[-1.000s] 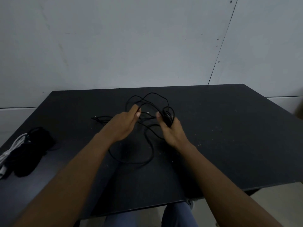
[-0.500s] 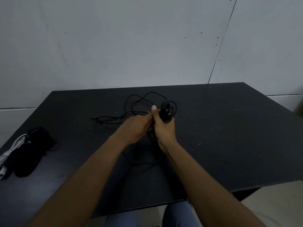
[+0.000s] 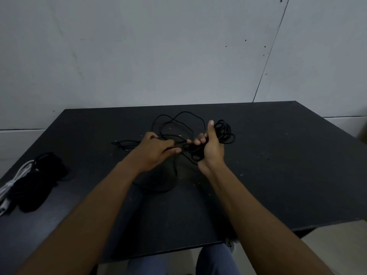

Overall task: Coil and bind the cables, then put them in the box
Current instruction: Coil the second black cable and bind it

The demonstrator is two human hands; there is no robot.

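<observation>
Black cable (image 3: 182, 124) half-coiled over a dark table (image 3: 278, 175).
Right hand (image 3: 211, 147) grips the gathered coils, thumb up; left hand (image 3: 156, 149) pinches a strand just beside it; loose loops sprawl behind and below; black and white bundles (image 3: 29, 183) lie far left.

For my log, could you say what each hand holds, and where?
Right hand grips the black cable at its coiled loops; left hand pinches the loose strand.

Wall: pale grey, scuffed panel wall (image 3: 139, 56), with a thin dark slanted seam (image 3: 270, 50) at the right.
Table: matt black rectangular table (image 3: 278, 175), flecked with pale specks, far edge against the wall.
Floor: light beige floor (image 3: 337, 245), lower right.
Light: dim, even.
</observation>
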